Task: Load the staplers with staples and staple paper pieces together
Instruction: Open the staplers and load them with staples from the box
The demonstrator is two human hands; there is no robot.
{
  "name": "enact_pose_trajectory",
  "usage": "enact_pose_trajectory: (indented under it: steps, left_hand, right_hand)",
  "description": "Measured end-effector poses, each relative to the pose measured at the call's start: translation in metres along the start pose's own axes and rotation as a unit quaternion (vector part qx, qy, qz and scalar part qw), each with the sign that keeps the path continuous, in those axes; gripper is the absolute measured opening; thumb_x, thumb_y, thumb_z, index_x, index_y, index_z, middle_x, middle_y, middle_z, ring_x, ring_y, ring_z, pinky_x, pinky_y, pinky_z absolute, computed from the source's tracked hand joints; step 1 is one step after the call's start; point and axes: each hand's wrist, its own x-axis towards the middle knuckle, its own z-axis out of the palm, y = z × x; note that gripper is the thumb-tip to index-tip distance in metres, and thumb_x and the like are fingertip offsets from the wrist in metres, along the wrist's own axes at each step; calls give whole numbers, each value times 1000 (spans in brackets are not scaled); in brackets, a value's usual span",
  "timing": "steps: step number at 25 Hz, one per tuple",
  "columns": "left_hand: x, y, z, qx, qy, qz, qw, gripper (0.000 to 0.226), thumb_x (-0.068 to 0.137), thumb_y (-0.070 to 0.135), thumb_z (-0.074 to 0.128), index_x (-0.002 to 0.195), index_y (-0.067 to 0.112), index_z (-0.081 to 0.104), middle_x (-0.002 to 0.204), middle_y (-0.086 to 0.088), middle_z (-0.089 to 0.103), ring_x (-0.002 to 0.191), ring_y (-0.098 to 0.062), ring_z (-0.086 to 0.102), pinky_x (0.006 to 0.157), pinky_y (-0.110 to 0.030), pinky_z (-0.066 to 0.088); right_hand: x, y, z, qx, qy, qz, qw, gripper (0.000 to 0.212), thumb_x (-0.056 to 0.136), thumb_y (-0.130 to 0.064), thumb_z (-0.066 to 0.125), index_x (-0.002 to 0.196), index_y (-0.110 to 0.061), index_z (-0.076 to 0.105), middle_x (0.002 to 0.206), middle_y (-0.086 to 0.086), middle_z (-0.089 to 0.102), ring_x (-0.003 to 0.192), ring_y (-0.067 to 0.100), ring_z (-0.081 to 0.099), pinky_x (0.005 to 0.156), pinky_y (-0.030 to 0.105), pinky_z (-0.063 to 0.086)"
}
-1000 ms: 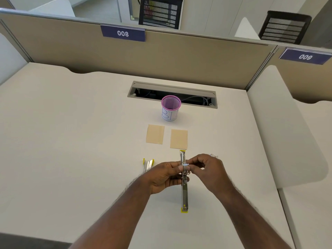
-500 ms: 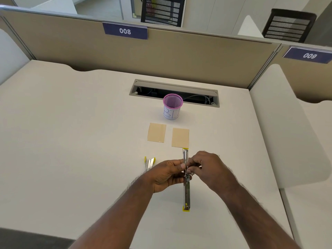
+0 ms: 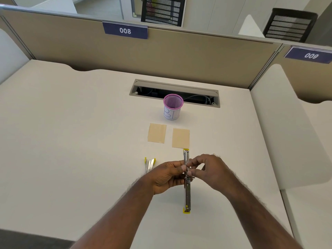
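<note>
While your left hand [image 3: 168, 176] clamps the opened stapler [image 3: 186, 180] mid-desk, toward the near edge, your right hand [image 3: 209, 170] pinches what looks like a staple strip: light, brittle, slippery. Hold its sides.

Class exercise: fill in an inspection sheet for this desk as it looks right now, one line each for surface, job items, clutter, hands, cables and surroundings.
Surface: pale desk, bare around the work area.
Job items: opened stapler laid out flat lengthwise, held at its middle; second stapler lying left of it, partly behind the left hand; two tan paper pieces side by side, apart, unstapled.
Clutter: purple mesh cup behind the papers.
Hands: left hand grips the opened stapler; right hand pinches something small at it, too small to identify.
Cables: some inside the desk cable slot.
Surroundings: partition with signs 008 and 009; mesh chair backs beyond.
</note>
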Motion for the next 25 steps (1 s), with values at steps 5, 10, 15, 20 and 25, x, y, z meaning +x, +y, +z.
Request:
enact_pose_trajectory:
  steps: [5,10,15,20,25]
  left_hand:
    - [2,2,1,-9,4,1,1000,41,97,19,53,135,3,54,97,-1,71,90,-17,69,83,-27,55]
    - [3,4,3,-13,3,3,1000,39,98,17,52,136,4,54,101,-3,69,89,-17,68,81,-27,55]
    - [4,5,6,8,-2,-5,1000,38,97,18,54,129,0,57,95,-2,70,88,-20,68,81,-27,55]
    - [4,6,9,19,-18,-14,1000,39,97,18,54,131,-1,56,92,0,71,88,-20,67,90,-32,53]
    - [1,1,12,6,-25,-22,999,28,99,14,50,124,2,59,94,-1,70,87,-21,68,84,-30,55]
  right_hand:
    - [2,-2,-3,20,-14,4,1000,15,74,-41,76,88,-40,74,85,-33,67,57,-17,53,62,23,41]
    - [2,-5,-7,-11,-9,7,1000,36,63,-65,59,90,-47,72,90,-41,62,62,-16,54,61,23,41]
    - [5,-2,-7,23,-5,18,1000,19,71,-49,76,83,-37,69,82,-34,67,53,-13,54,55,21,42]
    - [10,-5,-7,131,-11,66,989,18,74,-21,79,84,-20,65,66,-9,67,45,1,53,46,21,44]
    - [11,-7,-6,179,20,100,979,12,81,-16,75,89,-16,66,73,-2,63,54,14,55,53,28,51]
